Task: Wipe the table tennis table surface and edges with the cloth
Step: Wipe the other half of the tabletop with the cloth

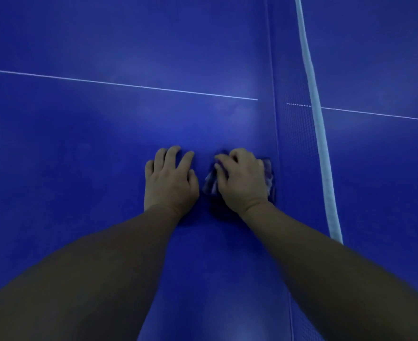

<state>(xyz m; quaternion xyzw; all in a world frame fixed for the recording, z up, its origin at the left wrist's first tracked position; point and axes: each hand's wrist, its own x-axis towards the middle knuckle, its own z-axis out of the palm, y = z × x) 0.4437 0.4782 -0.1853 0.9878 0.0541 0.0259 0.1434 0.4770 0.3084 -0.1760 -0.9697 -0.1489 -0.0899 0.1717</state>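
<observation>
Head view, landmark: the white-topped blue mesh net (318,124) crossing the dark blue table tennis table surface (104,124).

Item: crumpled blue-and-white cloth (210,184), on the near half, just beside the net.
Item: right hand (243,180), on the cloth, fingers curled over it, gripping and pressing it to the surface.
Item: left hand (171,178), farther from the net, beside the cloth, fingers spread, palm flat on the bare surface, holding nothing.
Item: thin white centre line (119,84), running up to the net beyond the hands.

Progress, judged: wiping underway at the net-side strip. No table edges appear in view; how much surface is already done cannot be told.
</observation>
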